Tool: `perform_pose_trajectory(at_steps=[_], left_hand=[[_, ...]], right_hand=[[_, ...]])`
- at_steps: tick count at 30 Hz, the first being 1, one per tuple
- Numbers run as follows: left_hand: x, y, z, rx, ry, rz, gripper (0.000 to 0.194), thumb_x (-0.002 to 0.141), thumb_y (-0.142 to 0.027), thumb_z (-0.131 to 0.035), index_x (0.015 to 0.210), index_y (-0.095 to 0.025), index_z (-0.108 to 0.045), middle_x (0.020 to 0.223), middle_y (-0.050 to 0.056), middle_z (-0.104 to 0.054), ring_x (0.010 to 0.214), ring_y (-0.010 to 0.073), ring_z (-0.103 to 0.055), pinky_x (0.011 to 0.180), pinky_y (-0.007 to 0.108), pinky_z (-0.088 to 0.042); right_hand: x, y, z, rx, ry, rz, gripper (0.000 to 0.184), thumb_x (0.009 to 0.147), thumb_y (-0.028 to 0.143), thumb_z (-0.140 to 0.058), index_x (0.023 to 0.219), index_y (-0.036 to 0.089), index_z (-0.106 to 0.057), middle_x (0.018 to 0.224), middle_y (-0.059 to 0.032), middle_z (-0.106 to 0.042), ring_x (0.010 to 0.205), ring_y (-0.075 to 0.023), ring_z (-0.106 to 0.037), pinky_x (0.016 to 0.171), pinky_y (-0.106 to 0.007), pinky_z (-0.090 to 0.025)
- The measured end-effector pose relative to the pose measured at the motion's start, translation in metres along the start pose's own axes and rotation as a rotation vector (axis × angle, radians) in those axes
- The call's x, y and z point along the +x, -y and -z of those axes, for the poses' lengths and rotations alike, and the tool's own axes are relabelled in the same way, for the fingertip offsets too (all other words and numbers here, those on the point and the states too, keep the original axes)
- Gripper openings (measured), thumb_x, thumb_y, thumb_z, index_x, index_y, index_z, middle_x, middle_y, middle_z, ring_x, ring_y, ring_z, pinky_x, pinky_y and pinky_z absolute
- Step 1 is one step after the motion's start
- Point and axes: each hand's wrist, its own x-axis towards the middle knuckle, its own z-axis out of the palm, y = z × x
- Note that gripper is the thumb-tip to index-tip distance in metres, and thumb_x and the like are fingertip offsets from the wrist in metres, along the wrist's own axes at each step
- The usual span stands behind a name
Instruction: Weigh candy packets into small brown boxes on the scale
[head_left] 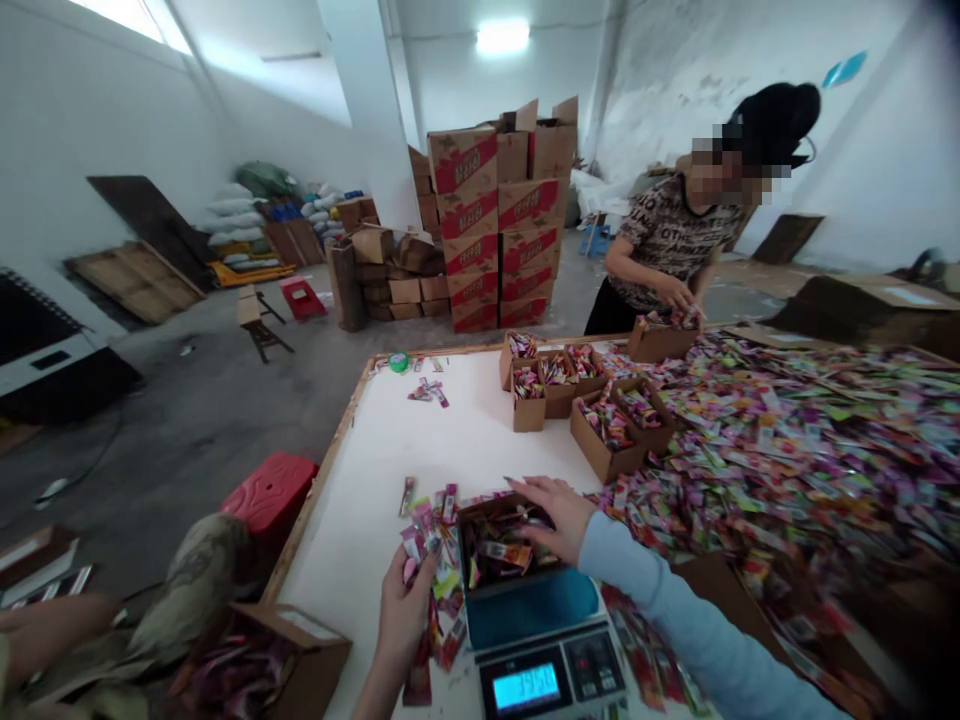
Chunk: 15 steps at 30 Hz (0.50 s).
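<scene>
My left hand is closed on a few small pink and purple candy packets, just left of the weighing scale. Loose packets lie on the white tabletop beside it. An open cardboard box, partly filled with similar packets, stands on the scale. Over that box reaches my right hand, in a light blue sleeve, with fingers stretched apart on its far right side and touching the packets or rim. The scale's blue display is lit.
Several filled small boxes stand further back on the table. A large packet heap covers the right side. Across the table a person handles packets in a box. A box of packets and a red stool are at left.
</scene>
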Motion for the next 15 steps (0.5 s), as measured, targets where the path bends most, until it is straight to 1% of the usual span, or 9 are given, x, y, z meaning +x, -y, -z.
perform_pose_trajectory(at_steps=[2, 3, 5, 6, 8, 10, 11, 13, 15], left_hand=[[-0.006, -0.006, -0.003, 0.04, 0.109, -0.035, 0.037, 0.065, -0.042, -0.069, 0.091, -0.017, -0.061, 0.067, -0.002, -0.063, 0.055, 0.0103, -0.056, 0.056, 0.022, -0.049], [-0.009, -0.01, -0.006, 0.061, 0.177, -0.052, 0.035, 0.067, -0.04, -0.067, 0.093, -0.017, -0.061, 0.072, -0.001, -0.065, 0.061, 0.0114, -0.058, 0.062, 0.023, -0.05], [-0.014, -0.018, -0.015, 0.104, 0.296, -0.077, 0.033, 0.071, -0.038, -0.064, 0.097, -0.018, -0.062, 0.08, 0.002, -0.067, 0.071, 0.0131, -0.06, 0.069, 0.024, -0.049], [-0.015, -0.021, -0.02, 0.121, 0.332, -0.085, 0.033, 0.072, -0.037, -0.063, 0.098, -0.017, -0.061, 0.082, 0.002, -0.068, 0.073, 0.0136, -0.06, 0.071, 0.024, -0.049], [-0.016, -0.025, -0.027, 0.142, 0.364, -0.103, 0.033, 0.073, -0.034, -0.062, 0.101, -0.016, -0.06, 0.086, 0.004, -0.068, 0.076, 0.0145, -0.06, 0.072, 0.024, -0.048], [-0.015, -0.024, -0.03, 0.145, 0.385, -0.115, 0.034, 0.074, -0.033, -0.061, 0.103, -0.016, -0.059, 0.09, 0.005, -0.068, 0.078, 0.0149, -0.06, 0.074, 0.025, -0.047], [-0.014, -0.023, -0.03, 0.143, 0.395, -0.113, 0.035, 0.074, -0.032, -0.061, 0.105, -0.016, -0.059, 0.09, 0.005, -0.068, 0.078, 0.0149, -0.059, 0.075, 0.025, -0.047], [-0.015, -0.021, -0.029, 0.138, 0.416, -0.101, 0.036, 0.075, -0.032, -0.06, 0.107, -0.015, -0.058, 0.089, 0.005, -0.067, 0.076, 0.0145, -0.058, 0.075, 0.026, -0.047], [-0.018, -0.02, -0.028, 0.122, 0.427, -0.087, 0.035, 0.075, -0.032, -0.06, 0.105, -0.015, -0.059, 0.088, 0.005, -0.067, 0.075, 0.0143, -0.058, 0.074, 0.026, -0.047]], right_hand=[[0.003, 0.012, -0.006, 0.18, -0.064, 0.004, 0.059, 0.074, 0.038, -0.063, 0.128, 0.018, -0.049, 0.114, -0.0136, -0.06, 0.098, -0.0239, -0.058, 0.086, -0.041, -0.047], [0.004, 0.019, -0.011, 0.298, -0.052, 0.015, 0.06, 0.075, 0.043, -0.062, 0.128, 0.018, -0.048, 0.11, -0.0113, -0.062, 0.09, -0.0201, -0.06, 0.08, -0.035, -0.05], [0.007, 0.033, -0.021, 0.463, 0.038, 0.054, 0.063, 0.072, 0.047, -0.064, 0.126, 0.019, -0.048, 0.099, -0.0067, -0.066, 0.077, -0.0154, -0.061, 0.069, -0.029, -0.05], [0.008, 0.039, -0.026, 0.488, 0.073, 0.082, 0.061, 0.072, 0.046, -0.064, 0.124, 0.019, -0.049, 0.094, -0.0052, -0.067, 0.074, -0.0146, -0.061, 0.067, -0.028, -0.05], [0.009, 0.046, -0.032, 0.452, 0.073, 0.119, 0.05, 0.073, 0.042, -0.064, 0.116, 0.017, -0.056, 0.086, -0.0035, -0.068, 0.073, -0.0149, -0.06, 0.069, -0.028, -0.048], [0.01, 0.049, -0.036, 0.424, 0.055, 0.109, 0.036, 0.076, 0.037, -0.061, 0.104, 0.016, -0.061, 0.082, -0.0029, -0.067, 0.07, -0.0149, -0.059, 0.069, -0.028, -0.047], [0.009, 0.049, -0.036, 0.436, 0.057, 0.096, 0.031, 0.076, 0.036, -0.061, 0.1, 0.016, -0.061, 0.08, -0.0026, -0.067, 0.069, -0.0146, -0.058, 0.068, -0.027, -0.047], [0.008, 0.047, -0.037, 0.483, 0.067, 0.07, 0.03, 0.075, 0.036, -0.062, 0.097, 0.015, -0.061, 0.078, -0.0019, -0.066, 0.067, -0.014, -0.058, 0.065, -0.026, -0.046], [0.005, 0.045, -0.039, 0.544, 0.08, 0.056, 0.032, 0.074, 0.036, -0.063, 0.098, 0.015, -0.06, 0.079, -0.0015, -0.066, 0.069, -0.0139, -0.058, 0.065, -0.025, -0.047]])
